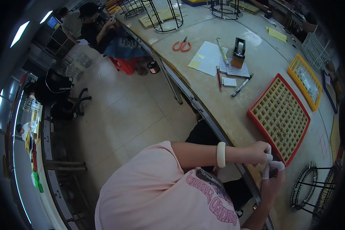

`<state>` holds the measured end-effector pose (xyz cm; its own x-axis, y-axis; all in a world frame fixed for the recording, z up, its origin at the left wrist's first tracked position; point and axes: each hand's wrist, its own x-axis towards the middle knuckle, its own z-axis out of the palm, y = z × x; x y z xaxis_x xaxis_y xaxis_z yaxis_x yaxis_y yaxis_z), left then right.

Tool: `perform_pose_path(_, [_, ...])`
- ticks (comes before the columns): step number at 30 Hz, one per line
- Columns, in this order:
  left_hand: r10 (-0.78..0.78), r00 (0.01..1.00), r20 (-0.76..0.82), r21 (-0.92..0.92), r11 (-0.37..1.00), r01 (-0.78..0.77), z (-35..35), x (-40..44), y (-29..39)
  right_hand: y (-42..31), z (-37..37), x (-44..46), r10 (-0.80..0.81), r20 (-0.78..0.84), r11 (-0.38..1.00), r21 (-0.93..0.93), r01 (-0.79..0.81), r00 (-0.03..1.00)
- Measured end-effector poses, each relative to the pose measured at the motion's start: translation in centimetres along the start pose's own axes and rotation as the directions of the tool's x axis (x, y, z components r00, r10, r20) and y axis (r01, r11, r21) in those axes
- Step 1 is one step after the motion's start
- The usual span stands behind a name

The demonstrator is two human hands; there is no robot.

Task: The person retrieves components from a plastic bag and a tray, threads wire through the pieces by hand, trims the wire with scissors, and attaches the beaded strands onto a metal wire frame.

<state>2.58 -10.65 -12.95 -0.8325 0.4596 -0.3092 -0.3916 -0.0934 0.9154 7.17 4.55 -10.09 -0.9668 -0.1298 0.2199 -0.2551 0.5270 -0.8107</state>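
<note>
My left hand (253,154), with a pale bangle on the wrist, is closed with its fingertips pinched. My right hand (272,179) comes up from below, also pinched, its fingertips meeting those of the left. White coverings wrap some fingertips of both. Whatever lies between the fingers is too small or hidden to make out. Just beyond both hands is a red-rimmed tray (252,114) with a yellowish grid of small compartments, some holding tiny bits.
Wire racks (308,188) stand at lower right. A yellow tray (315,105), tape dispenser (238,53), papers (204,61), pens (241,85) and red-handled scissors (182,45) lie farther along the table. A seated co-worker (97,32) is at upper left.
</note>
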Motion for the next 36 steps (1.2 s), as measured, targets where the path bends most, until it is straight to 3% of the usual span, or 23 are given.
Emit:
perform_pose_path(1, [-0.016,0.999,0.038,0.026,1.000,0.015,-0.1,0.0,0.1,0.2,-0.1,-0.1,-0.094,0.023,0.987,-0.125,0.096,0.995])
perform_pose_path(5, [-0.072,0.987,0.142,0.095,0.994,0.058,-0.5,-0.4,1.4,0.1,-0.2,-0.3,-0.188,0.015,0.970,-0.155,0.188,0.982])
perform_pose_path(9, [-0.071,0.985,0.160,0.151,0.987,0.047,-0.7,-0.1,1.1,-0.2,-0.2,-0.4,-0.132,-0.007,0.982,-0.138,0.130,0.991])
perform_pose_path(11, [0.021,0.981,0.193,0.132,0.990,-0.047,-0.8,0.1,0.7,-0.4,-0.2,-0.3,-0.132,-0.009,0.982,-0.134,0.129,0.991])
perform_pose_path(17, [0.004,0.981,0.192,0.159,0.987,-0.036,-0.9,0.2,0.6,0.0,-0.3,-0.4,-0.073,0.007,0.994,-0.080,0.073,0.997])
perform_pose_path(20, [0.048,0.984,0.174,0.188,0.979,-0.081,-0.4,-1.2,2.0,-0.1,-0.4,-0.4,0.039,0.017,0.999,-0.035,-0.039,0.999])
perform_pose_path(21, [0.047,0.983,0.175,0.188,0.979,-0.081,-0.2,-1.5,1.9,0.2,-0.5,-0.3,0.108,0.027,0.983,0.148,-0.111,0.994])
perform_pose_path(22, [0.323,0.934,0.155,0.356,0.863,-0.358,0.2,-1.7,1.7,0.5,-0.6,-0.2,0.173,0.049,0.928,0.325,-0.180,0.984])
perform_pose_path(23, [0.569,0.801,0.185,0.509,0.642,-0.573,0.4,-1.9,1.4,0.8,-1.1,0.1,0.174,0.049,0.928,0.326,-0.181,0.983])
perform_pose_path(25, [0.611,0.773,0.171,0.552,0.590,-0.589,0.7,-1.8,1.2,0.8,-2.4,0.7,0.345,0.358,0.668,0.556,-0.495,0.868])
perform_pose_path(27, [0.654,0.739,0.160,0.591,0.536,-0.603,0.8,-1.8,1.3,0.2,-2.3,0.9,0.354,0.341,0.662,0.567,-0.491,0.871])
perform_pose_path(29, [0.553,0.827,0.102,0.462,0.710,-0.532,0.5,-1.9,1.8,-0.4,-2.0,0.7,0.368,0.318,0.654,0.579,-0.486,0.874])
perform_pose_path(30, [0.552,0.827,0.107,0.457,0.711,-0.534,0.4,-1.7,2.0,-0.5,-1.7,0.5,0.330,0.210,0.742,0.545,-0.390,0.920])
perform_pose_path(31, [0.319,0.943,0.093,0.303,0.893,-0.332,0.2,-1.5,2.1,-0.5,-1.4,0.4,0.280,0.103,0.819,0.493,-0.293,0.955])
perform_pose_path(32, [0.063,0.991,0.122,0.146,0.986,-0.081,0.1,-1.2,2.2,0.2,-1.1,0.1,0.284,0.097,0.820,0.492,-0.294,0.954])
perform_pose_path(34, [0.001,0.977,0.212,0.042,0.999,-0.010,-0.4,-1.1,2.6,1.0,-0.6,-0.5,0.048,-0.094,0.981,0.190,-0.029,0.994])
perform_pose_path(35, [-0.050,0.953,0.300,-0.055,0.996,0.070,-0.6,-0.9,2.5,1.1,-0.8,-0.6,0.050,-0.100,0.982,0.187,-0.031,0.994])
perform_pose_path(36, [-0.050,0.950,0.307,-0.053,0.996,0.069,-0.6,-0.7,2.1,-0.1,-0.9,-0.3,-0.048,-0.061,0.997,0.063,0.051,0.997])
